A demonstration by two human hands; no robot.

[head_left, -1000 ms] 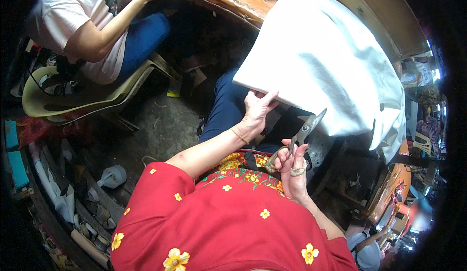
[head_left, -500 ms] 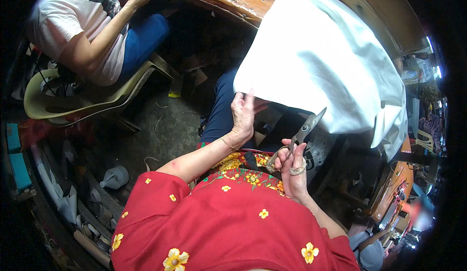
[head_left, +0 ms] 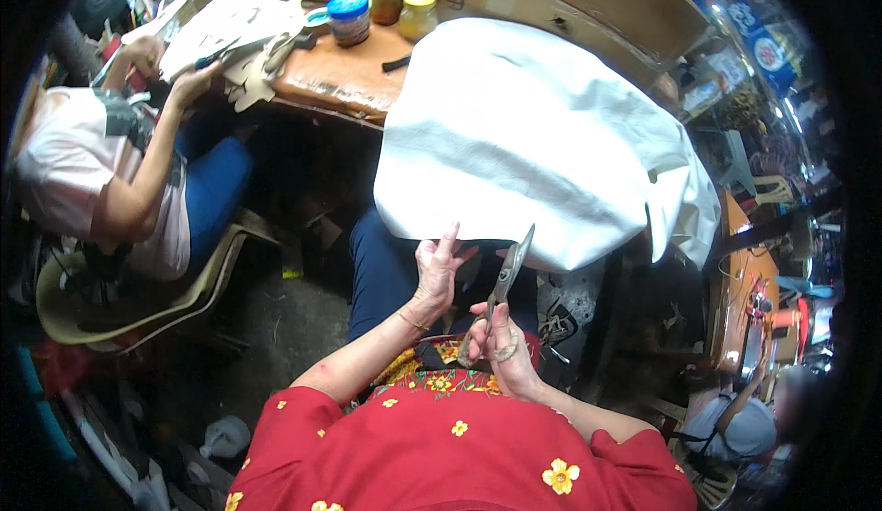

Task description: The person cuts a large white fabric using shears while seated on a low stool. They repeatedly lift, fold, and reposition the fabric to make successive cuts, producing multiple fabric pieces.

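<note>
A large white sheet of material (head_left: pixel 533 134) drapes from the brown table (head_left: pixel 340 75) down over my lap. My left hand (head_left: pixel 437 270) touches its lower edge, fingers spread against the underside. My right hand (head_left: pixel 503 350) grips a pair of metal scissors (head_left: pixel 508 270), blades pointing up toward the sheet's edge and nearly closed. The scissor tips sit just below the hem, a little right of my left hand.
A seated person in a pink top (head_left: pixel 101 190) works at the table's left end with pale cut pieces (head_left: pixel 234 24). Three jars (head_left: pixel 381 11) stand at the table's back. A yellow chair (head_left: pixel 138 300) is at left; clutter and another person (head_left: pixel 735 428) at lower right.
My left hand has slid right along the sheet's lower edge and opened flat against it. The view has shifted, showing more of the table. The scissors stay held upright.
</note>
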